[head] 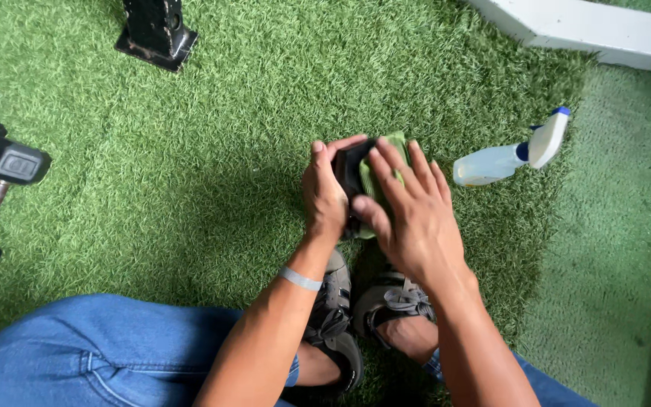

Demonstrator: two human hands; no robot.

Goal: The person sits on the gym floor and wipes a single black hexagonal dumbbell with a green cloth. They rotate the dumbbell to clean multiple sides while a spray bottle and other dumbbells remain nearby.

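While my left hand grips the black dumbbell head above the turf, my right hand fingers press a soft green cloth flat against it; judged heavy, rigid.

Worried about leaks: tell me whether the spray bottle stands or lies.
Lying on its side: the spray bottle rests lengthwise on the turf, nozzle pointing up-right.
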